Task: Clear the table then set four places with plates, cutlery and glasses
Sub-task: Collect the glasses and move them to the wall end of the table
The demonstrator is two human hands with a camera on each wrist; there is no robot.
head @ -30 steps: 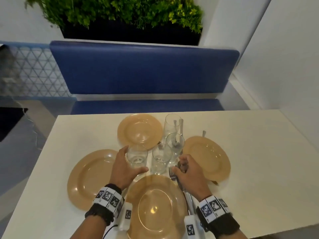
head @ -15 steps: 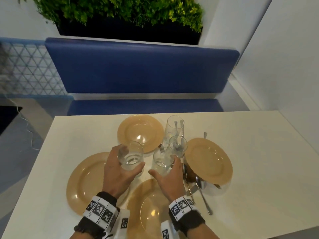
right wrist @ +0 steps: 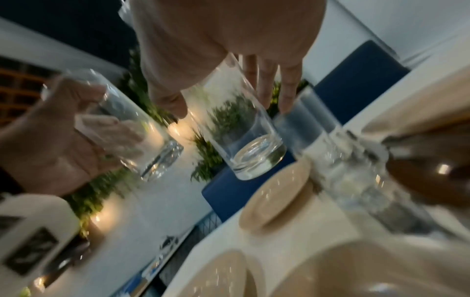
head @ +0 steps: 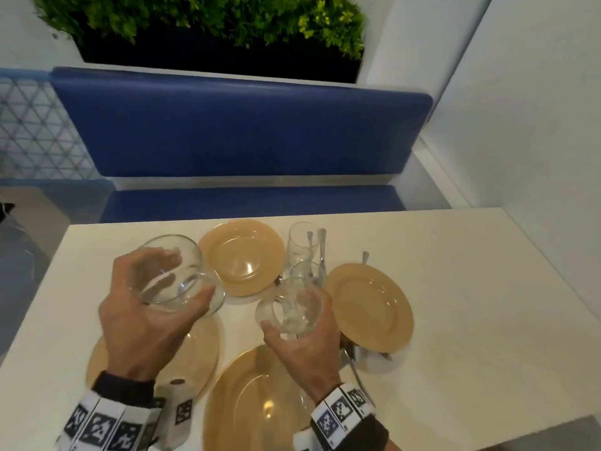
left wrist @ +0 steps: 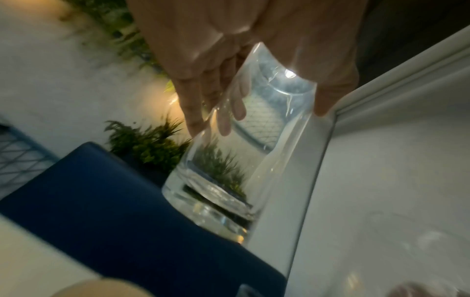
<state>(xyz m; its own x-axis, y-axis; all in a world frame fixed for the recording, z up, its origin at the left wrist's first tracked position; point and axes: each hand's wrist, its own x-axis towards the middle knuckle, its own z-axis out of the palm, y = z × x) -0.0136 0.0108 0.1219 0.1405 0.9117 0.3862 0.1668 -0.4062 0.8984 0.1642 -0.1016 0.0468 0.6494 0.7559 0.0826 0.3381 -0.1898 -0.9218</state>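
My left hand (head: 186, 274) grips a clear tumbler (head: 169, 281), held tilted above the table's left side; the left wrist view shows fingers and thumb wrapped round this glass (left wrist: 244, 140). My right hand (head: 294, 315) grips a second tumbler (head: 289, 307) over the table's middle, also seen in the right wrist view (right wrist: 241, 136). Several amber plates lie on the white table (head: 471, 288): far (head: 242, 255), right (head: 370, 307), near (head: 257, 402), and left (head: 201, 349), partly hidden under my left hand. A tall glass (head: 302, 242) holds cutlery, with another glass (head: 310, 271) in front of it.
A spoon (head: 356, 366) and other metal pieces lie at the right plate's near edge. A blue bench (head: 240, 131) runs behind the table, with a planter (head: 211, 24) above it. A white wall (head: 536, 125) stands close on the right.
My right hand left the cutlery and took hold of a glass. My left hand lifted its glass up and to the left. Both glasses are now off the table.
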